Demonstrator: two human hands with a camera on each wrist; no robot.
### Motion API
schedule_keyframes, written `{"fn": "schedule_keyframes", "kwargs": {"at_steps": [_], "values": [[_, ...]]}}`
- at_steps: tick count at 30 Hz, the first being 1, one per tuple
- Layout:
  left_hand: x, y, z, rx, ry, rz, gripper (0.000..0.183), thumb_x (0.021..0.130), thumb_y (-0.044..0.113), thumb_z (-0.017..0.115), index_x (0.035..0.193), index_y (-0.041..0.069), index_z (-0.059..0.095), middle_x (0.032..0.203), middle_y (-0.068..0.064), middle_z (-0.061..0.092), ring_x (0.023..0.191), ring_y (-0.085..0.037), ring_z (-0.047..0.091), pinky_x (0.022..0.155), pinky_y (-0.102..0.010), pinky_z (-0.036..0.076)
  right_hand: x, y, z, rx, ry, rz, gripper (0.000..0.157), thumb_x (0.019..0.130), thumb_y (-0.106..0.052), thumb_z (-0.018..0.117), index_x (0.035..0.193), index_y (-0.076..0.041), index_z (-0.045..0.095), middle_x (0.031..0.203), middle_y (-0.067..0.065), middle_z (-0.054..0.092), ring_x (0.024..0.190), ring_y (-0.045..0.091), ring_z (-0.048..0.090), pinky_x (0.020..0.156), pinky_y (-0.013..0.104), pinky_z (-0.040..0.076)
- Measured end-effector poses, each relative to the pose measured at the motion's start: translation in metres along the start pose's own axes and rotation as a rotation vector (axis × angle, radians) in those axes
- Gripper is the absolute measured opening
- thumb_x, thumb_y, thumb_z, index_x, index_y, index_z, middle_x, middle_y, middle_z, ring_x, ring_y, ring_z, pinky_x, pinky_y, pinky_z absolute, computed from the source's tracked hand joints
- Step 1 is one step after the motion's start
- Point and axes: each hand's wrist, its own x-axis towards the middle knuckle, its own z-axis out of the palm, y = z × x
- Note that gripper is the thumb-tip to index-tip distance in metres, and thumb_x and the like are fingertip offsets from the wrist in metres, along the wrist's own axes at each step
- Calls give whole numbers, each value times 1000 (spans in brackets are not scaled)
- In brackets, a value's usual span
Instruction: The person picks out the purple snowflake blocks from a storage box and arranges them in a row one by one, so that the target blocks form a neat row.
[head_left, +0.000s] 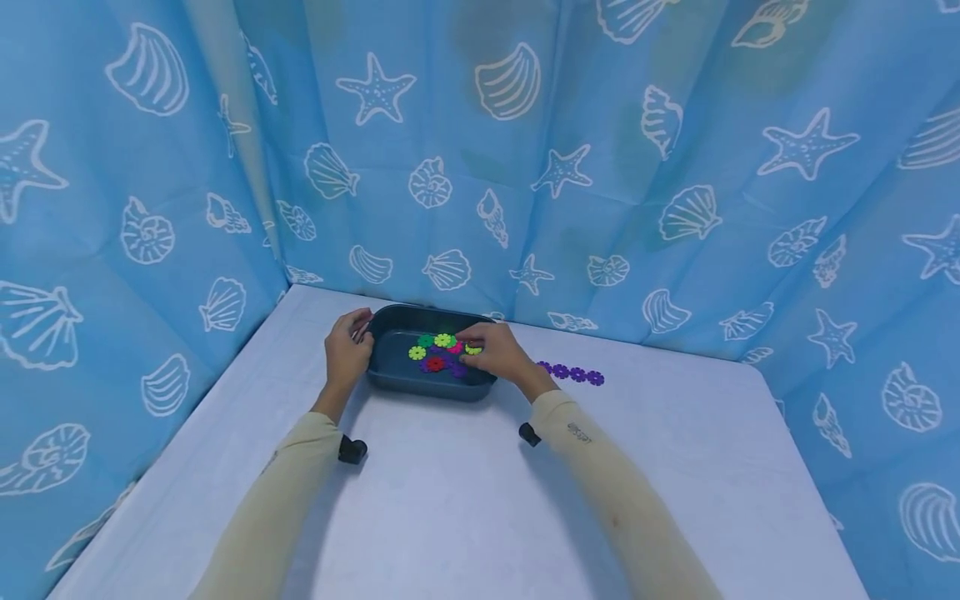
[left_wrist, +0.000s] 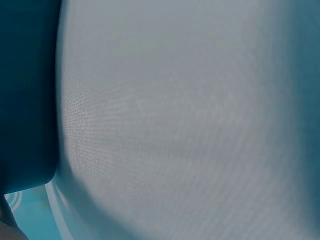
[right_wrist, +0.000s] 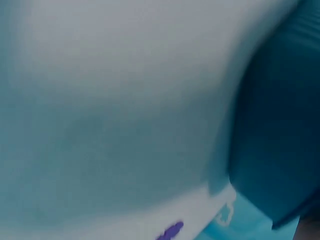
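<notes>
A dark basin (head_left: 431,385) stands on the white table, with several flower-shaped plastic discs inside, among them a yellow-green disc (head_left: 417,353), a red disc (head_left: 435,364) and a purple disc (head_left: 458,370). At the basin's left end, my left hand (head_left: 347,348) grips the rim, thumb toward the inside. My right hand (head_left: 493,350) reaches over the right end, fingertips among the discs; I cannot tell whether it pinches one. The basin's side wall (left_wrist: 27,100) fills the left edge of the left wrist view, and its other end (right_wrist: 280,115) shows in the right wrist view.
Right of the basin, a row of purple discs (head_left: 577,374) lies on the table (head_left: 450,500), partly behind my right wrist. A blue curtain (head_left: 570,217) with white shells and starfish surrounds the table's back and sides. Black wrist cameras (head_left: 352,450) hang under both forearms.
</notes>
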Motion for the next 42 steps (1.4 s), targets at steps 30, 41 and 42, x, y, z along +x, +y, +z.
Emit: {"fn": "schedule_keyframes", "kwargs": {"at_steps": [30, 41, 42], "values": [[1, -2, 1, 22, 7, 8, 37, 88, -11, 59, 124, -1, 61, 121, -16, 59, 118, -24, 60, 101, -25, 48, 13, -15, 15, -424, -284, 2, 32, 86, -17, 76, 117, -10, 72, 115, 4, 70, 110, 18, 62, 99, 33, 52], [1, -3, 1, 26, 6, 8, 38, 88, -12, 59, 124, -1, 60, 121, -16, 60, 117, -25, 60, 101, -25, 48, 12, -7, 15, -281, -155, 11, 34, 87, -17, 74, 120, -11, 71, 115, 4, 68, 105, 16, 62, 94, 32, 55], [1, -3, 1, 25, 6, 9, 38, 88, -12, 59, 124, -1, 60, 121, -16, 60, 117, -25, 60, 101, -25, 48, 11, -7, 15, -250, -133, 16, 34, 87, -17, 74, 121, -11, 70, 117, 5, 67, 106, 17, 61, 95, 32, 54]]}}
